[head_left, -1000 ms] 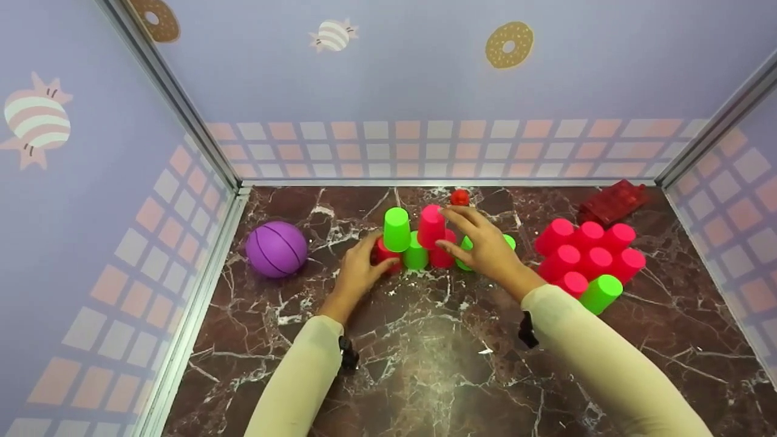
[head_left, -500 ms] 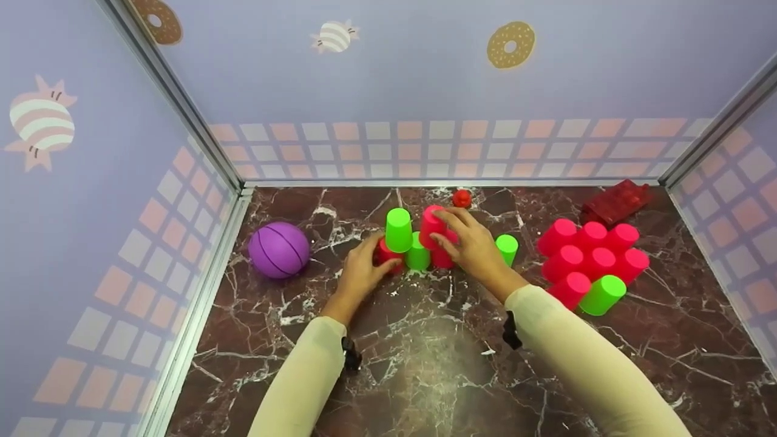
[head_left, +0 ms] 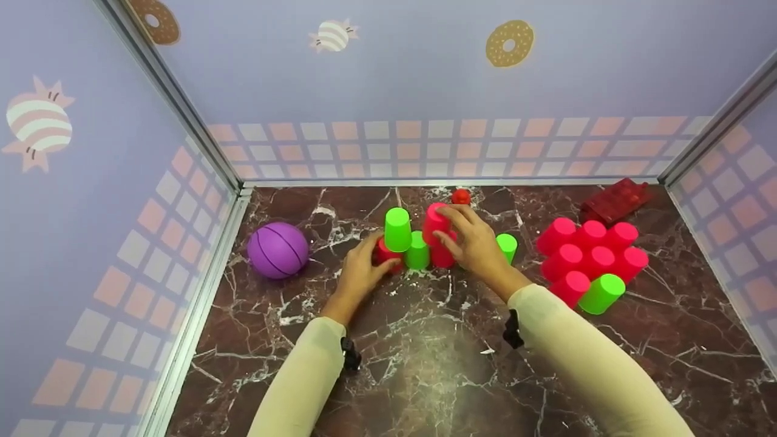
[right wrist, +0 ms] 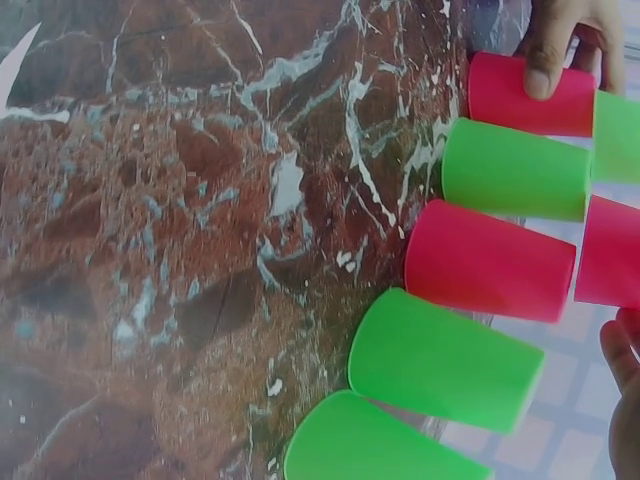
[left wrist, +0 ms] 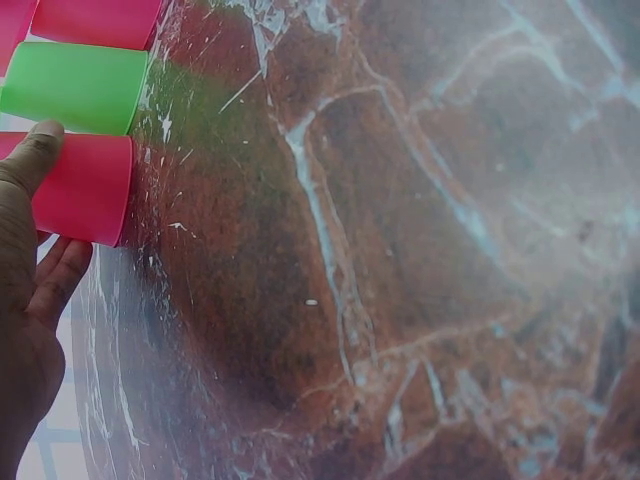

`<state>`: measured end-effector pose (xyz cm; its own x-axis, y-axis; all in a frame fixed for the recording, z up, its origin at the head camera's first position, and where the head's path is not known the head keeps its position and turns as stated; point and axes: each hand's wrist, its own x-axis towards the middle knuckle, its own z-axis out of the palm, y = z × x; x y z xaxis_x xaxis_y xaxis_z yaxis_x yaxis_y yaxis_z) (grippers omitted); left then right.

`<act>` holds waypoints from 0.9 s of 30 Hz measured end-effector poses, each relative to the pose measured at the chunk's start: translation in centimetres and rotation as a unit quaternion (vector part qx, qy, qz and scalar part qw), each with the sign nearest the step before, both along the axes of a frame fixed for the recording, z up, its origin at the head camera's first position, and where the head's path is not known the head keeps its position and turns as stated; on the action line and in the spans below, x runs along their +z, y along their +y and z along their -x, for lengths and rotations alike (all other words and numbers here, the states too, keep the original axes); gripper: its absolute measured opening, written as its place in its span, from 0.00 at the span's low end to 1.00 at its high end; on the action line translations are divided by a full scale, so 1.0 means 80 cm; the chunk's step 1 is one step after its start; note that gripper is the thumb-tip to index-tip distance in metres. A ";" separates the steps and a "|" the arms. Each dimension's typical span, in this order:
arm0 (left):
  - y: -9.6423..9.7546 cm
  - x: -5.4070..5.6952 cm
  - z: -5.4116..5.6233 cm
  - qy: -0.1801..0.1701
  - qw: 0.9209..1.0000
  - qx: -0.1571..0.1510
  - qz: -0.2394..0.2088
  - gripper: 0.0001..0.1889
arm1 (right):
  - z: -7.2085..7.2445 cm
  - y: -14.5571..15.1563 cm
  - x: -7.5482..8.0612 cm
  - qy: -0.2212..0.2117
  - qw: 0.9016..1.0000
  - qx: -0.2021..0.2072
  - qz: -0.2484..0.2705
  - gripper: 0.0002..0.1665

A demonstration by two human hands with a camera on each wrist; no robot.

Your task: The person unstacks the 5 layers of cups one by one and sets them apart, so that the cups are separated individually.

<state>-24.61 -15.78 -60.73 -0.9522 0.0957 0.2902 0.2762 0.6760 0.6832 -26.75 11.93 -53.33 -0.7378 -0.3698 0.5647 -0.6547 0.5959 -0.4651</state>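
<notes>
Upper pink cup (head_left: 433, 226), left of right hand (head_left: 476, 244), seemingly pinched

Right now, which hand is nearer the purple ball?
Left. The left hand is right of the purple ball, apart from it, gripping the end pink cup. The right hand is farther right, at the upper pink cup.

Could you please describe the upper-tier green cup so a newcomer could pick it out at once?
On the dark marbled surface, find the row of inverted cups starting at the left hand. Above it are two more: a pink cup at the right hand and, to its left, the only green cup in the upper tier.
</notes>
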 end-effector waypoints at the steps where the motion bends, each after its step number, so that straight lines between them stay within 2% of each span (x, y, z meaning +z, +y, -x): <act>1: 0.000 0.000 0.000 0.001 1.000 0.001 0.000 0.37 | 0.000 0.004 0.002 0.003 1.000 0.003 0.005 0.28; 5: 0.001 0.002 -0.001 0.008 1.000 0.003 0.001 0.36 | 0.001 0.024 0.011 0.005 1.000 0.011 0.024 0.28; 16: 0.000 0.002 -0.003 0.009 1.000 0.002 -0.010 0.36 | -0.006 0.105 0.021 0.009 0.999 -0.042 0.014 0.29; 24: 0.001 0.003 -0.002 -0.009 1.000 0.005 -0.002 0.37 | -0.023 0.167 0.020 0.026 0.997 -0.076 0.005 0.30; 27: 0.001 0.002 -0.002 -0.005 1.000 0.007 0.000 0.37 | -0.030 0.188 0.020 0.029 0.996 -0.088 0.006 0.30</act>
